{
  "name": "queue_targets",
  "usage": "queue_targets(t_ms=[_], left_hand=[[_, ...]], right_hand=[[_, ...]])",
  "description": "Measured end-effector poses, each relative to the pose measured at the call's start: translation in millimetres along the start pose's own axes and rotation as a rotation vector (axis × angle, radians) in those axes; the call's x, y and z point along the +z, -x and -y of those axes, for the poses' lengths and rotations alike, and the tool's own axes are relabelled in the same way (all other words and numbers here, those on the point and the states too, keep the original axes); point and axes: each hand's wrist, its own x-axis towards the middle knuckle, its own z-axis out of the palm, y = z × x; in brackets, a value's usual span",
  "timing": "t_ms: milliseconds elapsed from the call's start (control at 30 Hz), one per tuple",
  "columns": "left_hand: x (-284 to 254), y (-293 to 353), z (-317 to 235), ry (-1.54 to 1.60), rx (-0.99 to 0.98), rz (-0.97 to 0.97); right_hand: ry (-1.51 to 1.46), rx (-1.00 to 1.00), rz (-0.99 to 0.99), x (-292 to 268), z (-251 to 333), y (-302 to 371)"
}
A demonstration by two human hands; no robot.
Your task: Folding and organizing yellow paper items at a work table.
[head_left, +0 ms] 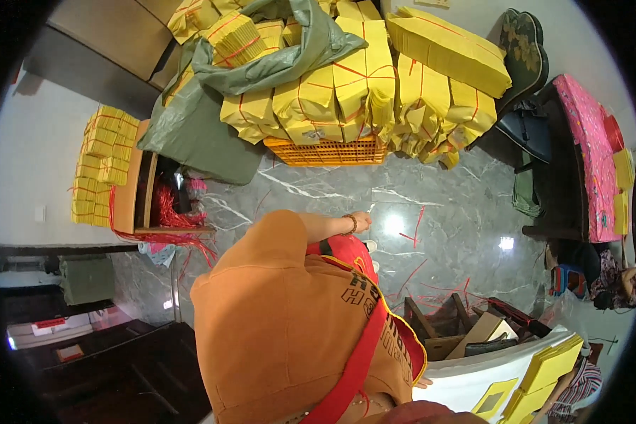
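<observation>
Here, the left hand [362, 222] hung partly curled over the floor [318, 187]; whether it gripped anything, I couldn't tell. The right hand [424, 382], mostly hidden, was at the table [459, 387], its grip unclear. Yellow paper [550, 364] lay on that table; tied bundles [307, 102] stood beyond, around a crate [325, 152].

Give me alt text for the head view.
The wearer's left hand, with a brown beaded bracelet, hangs above a grey white-veined floor; the right hand barely shows beside a white tabletop. Red-tied yellow paper bundles crowd the top, some above an orange slatted plastic crate.
</observation>
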Motion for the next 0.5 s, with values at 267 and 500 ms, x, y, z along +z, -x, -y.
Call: queue_targets(t_ms=[267,500], left_hand=[[20,10,33,-0.049,-0.066,0.071],[34,-7,40,0.028,0.080,-0.094]], right_hand=[[-0.304,-0.064,0.217,-72,0,13],[-0.309,0.030,0.069,-51,-1,7]])
